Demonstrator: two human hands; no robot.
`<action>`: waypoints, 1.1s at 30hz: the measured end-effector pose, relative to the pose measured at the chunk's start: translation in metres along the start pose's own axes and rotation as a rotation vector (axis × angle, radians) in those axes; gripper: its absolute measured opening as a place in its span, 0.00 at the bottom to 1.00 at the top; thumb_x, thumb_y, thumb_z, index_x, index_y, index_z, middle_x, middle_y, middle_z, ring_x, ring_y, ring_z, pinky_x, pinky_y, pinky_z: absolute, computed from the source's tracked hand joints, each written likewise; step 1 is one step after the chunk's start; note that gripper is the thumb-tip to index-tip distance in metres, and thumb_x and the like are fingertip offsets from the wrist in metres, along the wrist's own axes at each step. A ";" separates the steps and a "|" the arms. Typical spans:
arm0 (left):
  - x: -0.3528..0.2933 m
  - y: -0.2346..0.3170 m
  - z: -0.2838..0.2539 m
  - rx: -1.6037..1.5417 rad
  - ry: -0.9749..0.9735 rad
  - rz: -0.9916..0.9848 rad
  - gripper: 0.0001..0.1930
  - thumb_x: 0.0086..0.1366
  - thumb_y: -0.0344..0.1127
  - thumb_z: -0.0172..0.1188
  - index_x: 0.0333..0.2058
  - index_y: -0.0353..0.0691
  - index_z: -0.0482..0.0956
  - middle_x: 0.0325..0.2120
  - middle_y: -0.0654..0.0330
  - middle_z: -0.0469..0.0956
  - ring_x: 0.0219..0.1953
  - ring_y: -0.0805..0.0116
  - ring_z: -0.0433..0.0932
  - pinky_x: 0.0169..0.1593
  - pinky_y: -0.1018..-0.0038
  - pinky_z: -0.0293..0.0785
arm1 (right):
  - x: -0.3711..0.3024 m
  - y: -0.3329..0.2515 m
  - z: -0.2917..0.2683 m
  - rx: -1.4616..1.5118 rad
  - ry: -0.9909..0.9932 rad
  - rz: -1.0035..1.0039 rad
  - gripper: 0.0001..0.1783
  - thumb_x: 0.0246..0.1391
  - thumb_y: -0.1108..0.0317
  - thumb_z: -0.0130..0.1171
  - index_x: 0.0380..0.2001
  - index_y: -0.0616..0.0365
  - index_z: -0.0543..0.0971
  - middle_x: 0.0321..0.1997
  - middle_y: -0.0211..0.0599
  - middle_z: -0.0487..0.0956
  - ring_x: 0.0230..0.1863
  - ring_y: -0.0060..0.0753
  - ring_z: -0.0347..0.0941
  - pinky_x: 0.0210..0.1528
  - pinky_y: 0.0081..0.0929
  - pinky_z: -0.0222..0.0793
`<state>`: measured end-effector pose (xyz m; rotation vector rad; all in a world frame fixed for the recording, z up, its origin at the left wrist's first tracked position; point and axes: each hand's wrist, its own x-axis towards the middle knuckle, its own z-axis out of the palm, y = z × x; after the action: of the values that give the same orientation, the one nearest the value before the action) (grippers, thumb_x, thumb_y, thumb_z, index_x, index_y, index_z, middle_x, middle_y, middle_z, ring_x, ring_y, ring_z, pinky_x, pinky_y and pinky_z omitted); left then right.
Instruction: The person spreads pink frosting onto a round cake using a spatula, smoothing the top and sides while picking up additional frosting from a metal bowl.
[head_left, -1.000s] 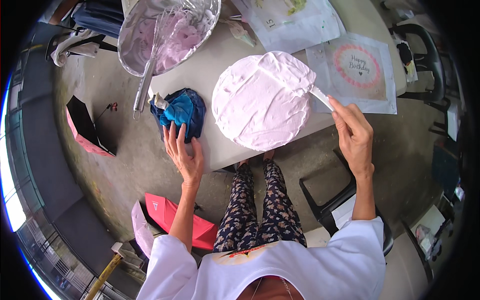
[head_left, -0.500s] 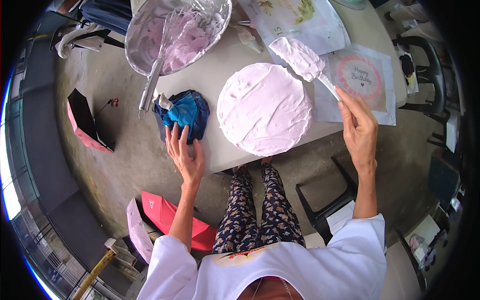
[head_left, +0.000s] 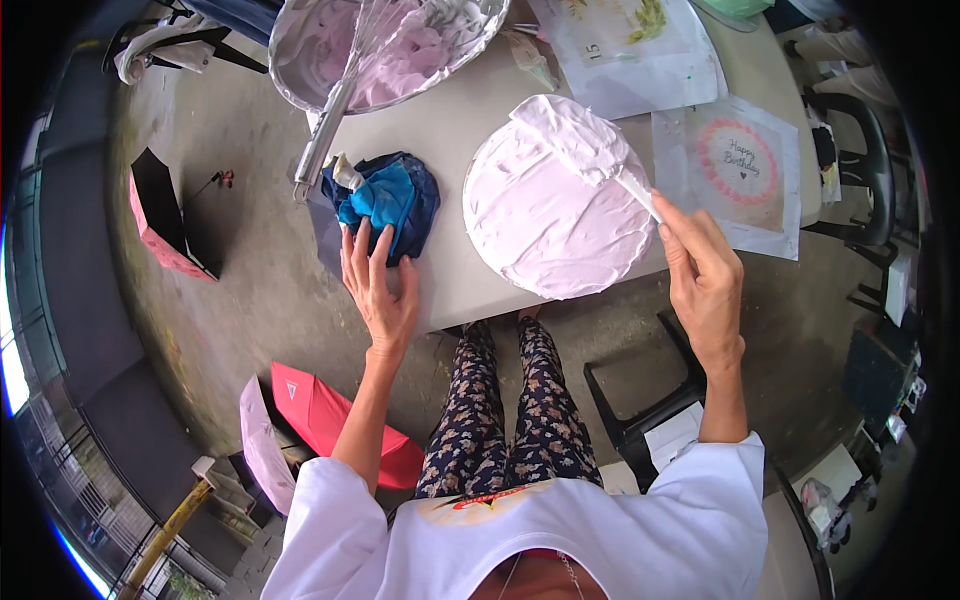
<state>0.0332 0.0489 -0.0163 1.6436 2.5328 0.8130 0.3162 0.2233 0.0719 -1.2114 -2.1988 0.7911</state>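
A round cake (head_left: 545, 235) covered in pale pink frosting sits at the table's front edge. My right hand (head_left: 705, 270) is closed round the white handle of a spatula (head_left: 582, 140), whose blade is thick with pink frosting. That blade is over the far right part of the cake; whether it touches the top I cannot tell. My left hand (head_left: 383, 300) has its fingers apart, the tips resting on a bundled blue cloth (head_left: 385, 195) left of the cake. Behind the cloth, a large mixing bowl (head_left: 480, 50) contains pink frosting and a wire whisk (head_left: 335, 125).
Printed sheets (head_left: 640, 70) lie on the table (head_left: 450, 150) behind and right of the cake, one with a pink wreath design (head_left: 738, 160). A black chair (head_left: 645, 400) stands near my right side. Umbrellas (head_left: 340, 420) rest on the floor at the left.
My right hand has brought the spatula left and down, from beside the cake to over its far right part. My left hand stays at the cloth. The whole view has shifted slightly.
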 end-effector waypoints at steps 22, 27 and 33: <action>-0.001 0.000 0.003 -0.030 0.012 -0.004 0.25 0.56 0.27 0.59 0.54 0.44 0.72 0.60 0.51 0.64 0.66 0.46 0.54 0.66 0.54 0.47 | -0.027 -0.031 0.008 -0.062 -0.216 -0.232 0.27 0.43 0.81 0.61 0.50 0.53 0.78 0.23 0.32 0.64 0.20 0.31 0.66 0.22 0.30 0.64; -0.001 0.001 0.004 -0.014 0.015 0.004 0.25 0.56 0.27 0.59 0.54 0.43 0.72 0.59 0.51 0.65 0.66 0.46 0.55 0.66 0.54 0.48 | -0.037 -0.021 0.002 -0.077 -0.214 -0.266 0.28 0.39 0.82 0.60 0.49 0.52 0.80 0.22 0.29 0.63 0.20 0.28 0.65 0.22 0.29 0.64; -0.001 0.000 0.004 0.005 0.017 0.022 0.23 0.58 0.25 0.57 0.54 0.41 0.71 0.59 0.51 0.65 0.66 0.48 0.55 0.66 0.56 0.49 | -0.042 -0.002 -0.016 -0.098 -0.217 -0.298 0.28 0.36 0.82 0.60 0.46 0.51 0.81 0.21 0.29 0.64 0.21 0.28 0.64 0.21 0.28 0.63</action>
<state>0.0347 0.0500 -0.0201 1.6758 2.5340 0.8271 0.3456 0.1903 0.0779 -0.8437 -2.5438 0.7248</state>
